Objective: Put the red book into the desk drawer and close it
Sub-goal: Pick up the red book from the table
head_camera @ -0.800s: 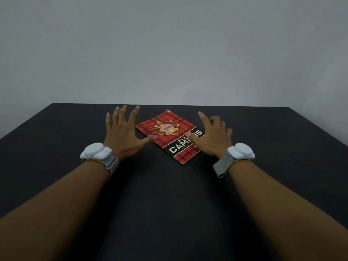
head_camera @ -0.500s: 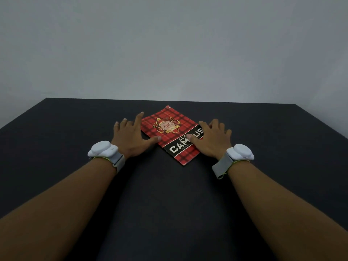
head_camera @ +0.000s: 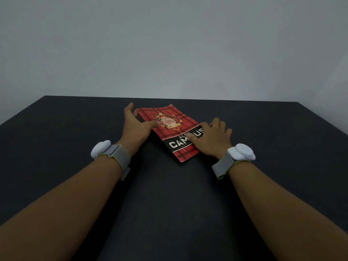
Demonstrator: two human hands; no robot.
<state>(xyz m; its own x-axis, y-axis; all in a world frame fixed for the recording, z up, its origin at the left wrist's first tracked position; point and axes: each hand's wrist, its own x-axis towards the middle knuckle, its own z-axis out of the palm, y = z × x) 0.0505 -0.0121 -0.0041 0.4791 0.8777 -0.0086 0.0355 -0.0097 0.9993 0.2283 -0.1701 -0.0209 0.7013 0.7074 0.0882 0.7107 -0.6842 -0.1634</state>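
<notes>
- Lying diagonally on the desk (head_camera: 169, 204), the red book (head_camera: 170, 127) has its long axis running far-left to near-right.
- Left hand (head_camera: 134, 127) pinches its left edge, thumb on the cover.
- Right hand (head_camera: 211, 137) rests spread flat on its near-right end.
- Both hands touch it; no drawer shows.

I see open black matte desk top (head_camera: 169, 204) all around the red plaid softcover book (head_camera: 169, 129) (nothing else stands there), both hands flanking it.

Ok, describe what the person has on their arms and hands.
Both forearms are bare, no sleeves. The left hand and right hand wear no gloves. Each wrist carries a grey fabric strap with a yellow-green edge and a rounded white plastic pod on it.
</notes>
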